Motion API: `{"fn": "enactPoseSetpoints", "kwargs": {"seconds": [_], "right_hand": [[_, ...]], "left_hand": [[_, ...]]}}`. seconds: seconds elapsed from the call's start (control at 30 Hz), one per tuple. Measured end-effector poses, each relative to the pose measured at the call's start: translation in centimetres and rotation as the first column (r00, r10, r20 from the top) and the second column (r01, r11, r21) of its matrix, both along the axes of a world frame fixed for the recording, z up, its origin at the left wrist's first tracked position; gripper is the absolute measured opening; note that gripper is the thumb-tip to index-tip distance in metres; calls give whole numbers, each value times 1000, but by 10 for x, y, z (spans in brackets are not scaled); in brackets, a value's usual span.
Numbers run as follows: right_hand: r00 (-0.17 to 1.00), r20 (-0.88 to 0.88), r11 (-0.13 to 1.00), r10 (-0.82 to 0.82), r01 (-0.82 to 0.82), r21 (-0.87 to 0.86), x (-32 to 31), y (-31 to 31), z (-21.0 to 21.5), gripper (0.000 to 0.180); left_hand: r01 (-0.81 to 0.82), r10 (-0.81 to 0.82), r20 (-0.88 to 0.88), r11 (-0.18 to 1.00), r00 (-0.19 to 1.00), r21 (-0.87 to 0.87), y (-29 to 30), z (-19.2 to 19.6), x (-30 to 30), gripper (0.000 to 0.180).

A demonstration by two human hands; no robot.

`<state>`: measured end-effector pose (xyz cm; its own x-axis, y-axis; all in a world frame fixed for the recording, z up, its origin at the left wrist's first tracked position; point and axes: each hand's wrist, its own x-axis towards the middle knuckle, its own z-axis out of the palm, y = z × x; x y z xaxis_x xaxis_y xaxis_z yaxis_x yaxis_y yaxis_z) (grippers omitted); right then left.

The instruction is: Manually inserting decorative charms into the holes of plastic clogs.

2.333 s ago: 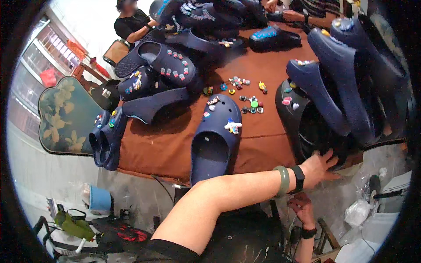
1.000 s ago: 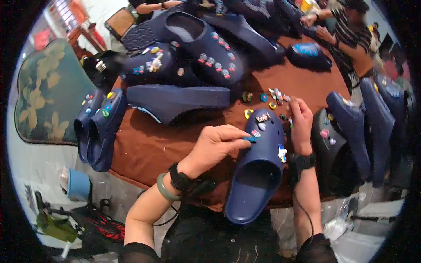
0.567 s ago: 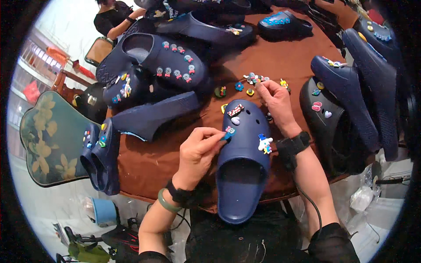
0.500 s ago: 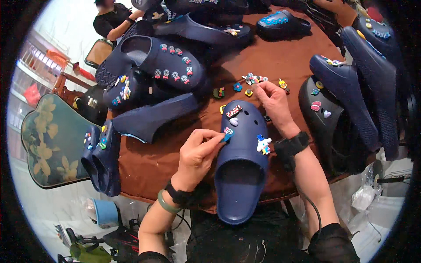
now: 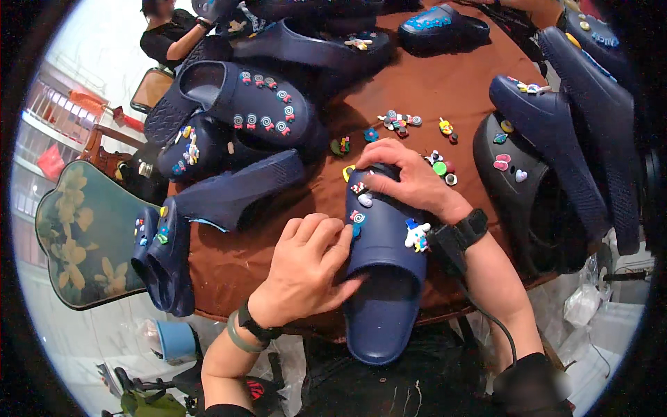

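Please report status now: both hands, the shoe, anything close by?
Right hand on toe of navy clog; left hand at its left side, thumb by opening. White charm on its right side. Loose charms beyond toe.

Pretty much some kind of makeshift workshop, from what can be seen: a brown-covered table (image 5: 451, 90) is piled with navy clogs (image 5: 382, 240), loose charms (image 5: 399, 123) are scattered in between, and another person (image 5: 164, 43) is seen beyond the pile.

Clog (image 5: 384, 240) under your right hand (image 5: 415, 179), left hand (image 5: 300, 263) at its left edge. Loose charms (image 5: 399, 122) on table (image 5: 425, 82) beyond right hand. Shoe pile (image 5: 271, 104) beyond left hand, chair (image 5: 73, 236) farther left; more shoes (image 5: 536, 118) right of right hand.
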<state>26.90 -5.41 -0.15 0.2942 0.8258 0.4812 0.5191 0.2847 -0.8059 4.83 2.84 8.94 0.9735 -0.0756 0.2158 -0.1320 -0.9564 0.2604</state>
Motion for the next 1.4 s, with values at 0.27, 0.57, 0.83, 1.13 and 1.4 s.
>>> {"fn": "enactPoseSetpoints", "kwargs": {"seconds": [0.27, 0.57, 0.83, 1.13, 1.4], "right_hand": [[999, -27, 996, 41, -43, -81, 0, -2, 3, 30], [998, 0, 991, 67, -66, -120, 2, -3, 5, 29], [999, -10, 998, 43, -44, -38, 2, 0, -5, 30], [1000, 7, 999, 27, -27, -31, 3, 1, -7, 30], [1000, -11, 999, 28, -29, -38, 1, 2, -9, 31]], "left_hand": [[38, -45, 47, 991, 998, 128, -10, -16, 9, 46], [-91, 87, 221, 996, 971, 10, -18, -33, 1, 49], [-234, 258, 118, 954, 959, -187, -25, -33, -3, 64], [-265, 295, 124, 941, 947, -212, -27, -34, 0, 67], [-249, 283, 99, 931, 954, -268, -27, -31, 1, 51]]}}
